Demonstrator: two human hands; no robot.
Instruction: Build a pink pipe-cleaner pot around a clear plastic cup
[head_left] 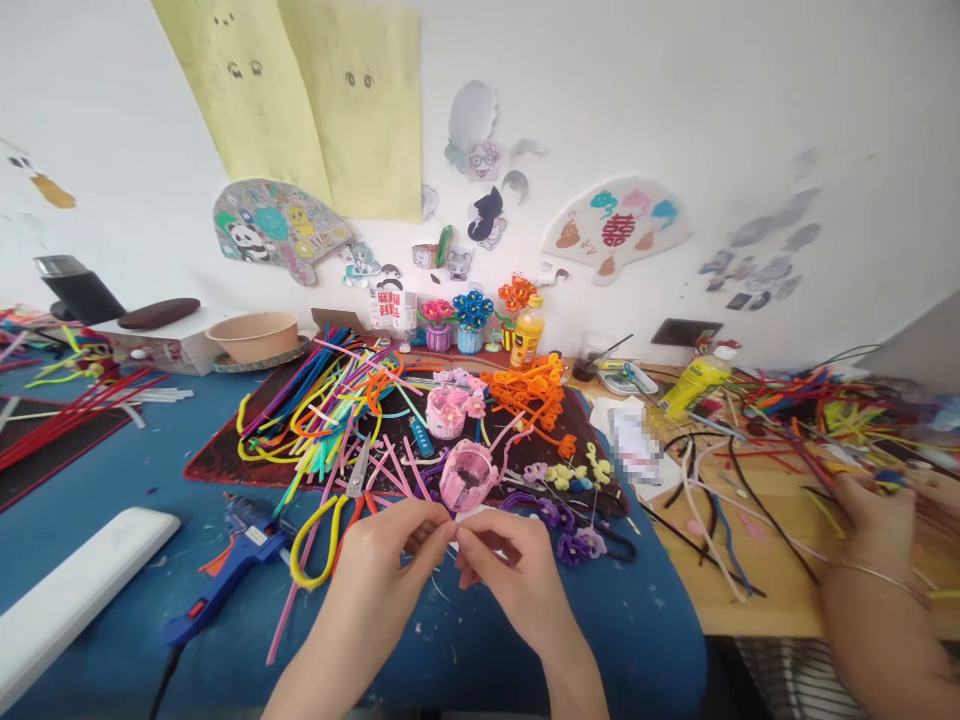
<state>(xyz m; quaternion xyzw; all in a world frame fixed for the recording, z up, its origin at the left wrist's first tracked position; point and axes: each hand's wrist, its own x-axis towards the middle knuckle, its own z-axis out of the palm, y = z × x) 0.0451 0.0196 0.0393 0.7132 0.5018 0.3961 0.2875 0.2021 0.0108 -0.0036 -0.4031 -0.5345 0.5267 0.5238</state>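
My left hand (394, 555) and my right hand (510, 560) meet fingertip to fingertip at the front of the work area. Both are closed in a pinch, and whatever sits between the fingertips is too small and covered to make out. Just beyond them a small pink pipe-cleaner basket (456, 482) lies tilted, its opening facing me and long pink stems rising from its right side. A second pink basket (446, 420) with flowers stands behind it. Left of my left hand are scissors (309, 548) with yellow and red handles, and a blue glue gun (225, 585).
Loose pipe cleaners (319, 400) are heaped at the left, orange flowers (536, 395) at the back right, purple flowers (555, 512) nearer. A white bar (82, 600) lies front left. An orange-yellow bottle (528, 335) stands behind. At right, another person's hand (874, 510) works over a wooden table.
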